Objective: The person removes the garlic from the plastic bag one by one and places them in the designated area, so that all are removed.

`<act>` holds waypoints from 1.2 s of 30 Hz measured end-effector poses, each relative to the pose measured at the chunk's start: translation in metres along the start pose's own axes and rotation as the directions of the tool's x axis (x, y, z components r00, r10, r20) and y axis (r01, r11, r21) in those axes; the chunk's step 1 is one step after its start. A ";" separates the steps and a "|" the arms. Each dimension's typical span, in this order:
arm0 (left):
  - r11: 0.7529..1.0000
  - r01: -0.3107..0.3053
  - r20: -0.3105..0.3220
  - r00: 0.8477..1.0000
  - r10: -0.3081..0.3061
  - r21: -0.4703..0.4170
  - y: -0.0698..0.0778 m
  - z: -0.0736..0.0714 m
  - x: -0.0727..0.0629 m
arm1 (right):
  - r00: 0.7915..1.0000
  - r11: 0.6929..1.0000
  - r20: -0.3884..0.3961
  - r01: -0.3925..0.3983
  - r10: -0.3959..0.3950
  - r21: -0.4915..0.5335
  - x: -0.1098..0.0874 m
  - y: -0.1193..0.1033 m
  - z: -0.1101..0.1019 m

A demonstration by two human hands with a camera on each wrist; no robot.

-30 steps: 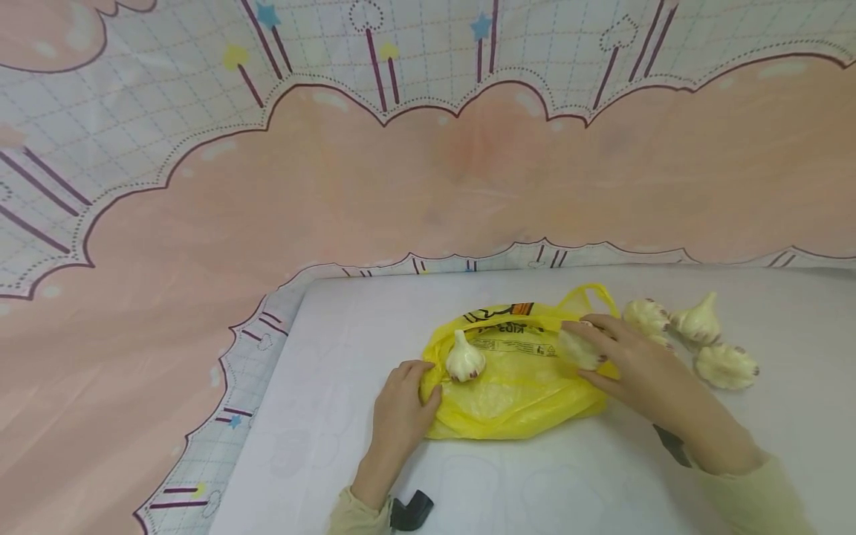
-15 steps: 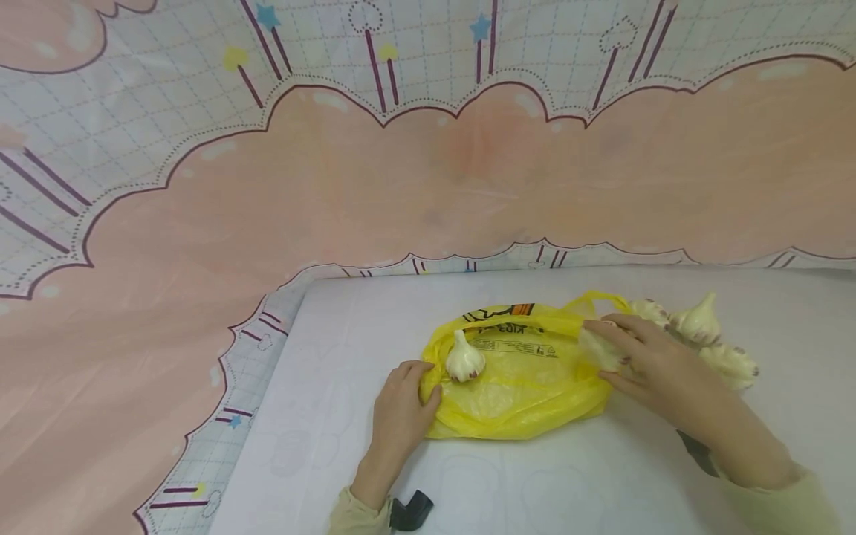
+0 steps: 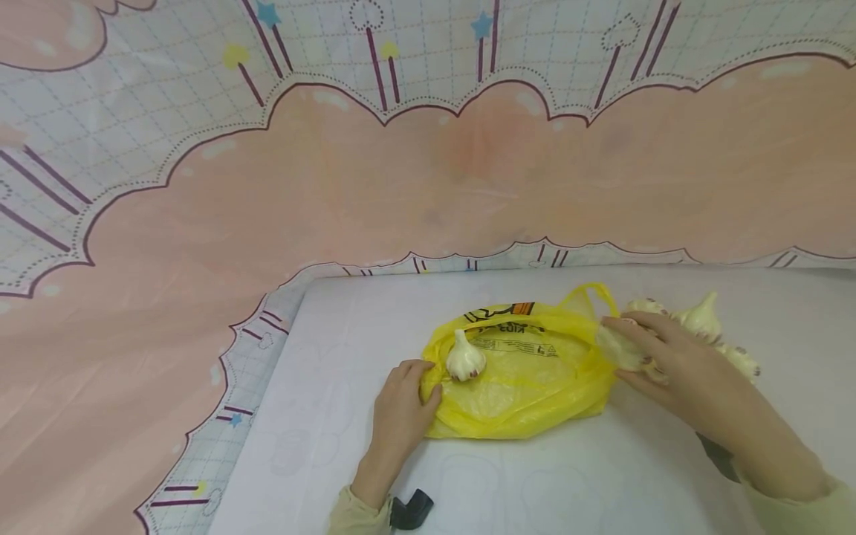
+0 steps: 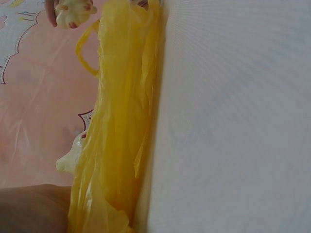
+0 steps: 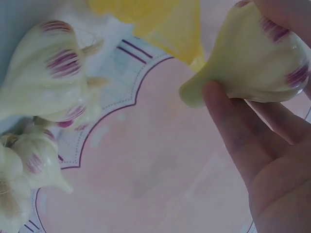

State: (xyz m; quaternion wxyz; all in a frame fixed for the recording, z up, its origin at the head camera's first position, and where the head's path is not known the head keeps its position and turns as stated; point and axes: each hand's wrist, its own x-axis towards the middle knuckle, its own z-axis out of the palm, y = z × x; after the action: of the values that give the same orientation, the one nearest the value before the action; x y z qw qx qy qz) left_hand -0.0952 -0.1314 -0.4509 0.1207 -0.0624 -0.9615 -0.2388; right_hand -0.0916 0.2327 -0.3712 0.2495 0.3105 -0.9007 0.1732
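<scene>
A yellow plastic bag (image 3: 528, 401) lies on the white table with its mouth facing up. My left hand (image 3: 399, 405) grips the bag's left edge between fingers and thumb. One garlic bulb (image 3: 464, 357) sits at the left of the bag's mouth, stem up. In my right hand (image 3: 689, 368) is another garlic bulb (image 5: 252, 53), held between thumb and fingers at the bag's right edge. Several more garlic bulbs (image 3: 698, 318) lie right of the bag, partly hidden by the right hand; the right wrist view shows these loose bulbs (image 5: 43, 73) closer.
The bag's handle loop (image 3: 591, 290) stands up at its back right corner. White tabletop (image 3: 508, 483) stretches in front of the bag. A patterned pink cloth (image 3: 428, 186) hangs behind the table and down its left side.
My right hand has moved right with its garlic bulb, from over the bag to its right edge. The handle loop dipped right, then rose again. My left hand has stayed put.
</scene>
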 end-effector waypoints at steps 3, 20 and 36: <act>1.000 0.000 0.001 1.000 0.000 0.000 0.000 0.000 0.000 | 1.000 1.000 0.003 -0.009 0.009 0.007 -0.004 0.000 -0.001; 1.000 0.006 0.006 1.000 -0.006 -0.003 -0.001 0.001 0.000 | 0.998 0.999 0.019 -0.054 0.054 -0.006 -0.026 0.011 0.004; 1.000 0.011 0.011 1.000 -0.011 -0.010 0.000 0.001 0.000 | 0.990 0.997 0.121 -0.068 0.072 -0.035 -0.037 0.019 0.006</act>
State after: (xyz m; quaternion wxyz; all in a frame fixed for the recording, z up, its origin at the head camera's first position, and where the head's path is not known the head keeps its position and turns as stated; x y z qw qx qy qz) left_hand -0.0960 -0.1311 -0.4522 0.1139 -0.0590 -0.9613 -0.2439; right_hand -0.0807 0.2614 -0.3993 0.1925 0.2847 -0.9272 0.1486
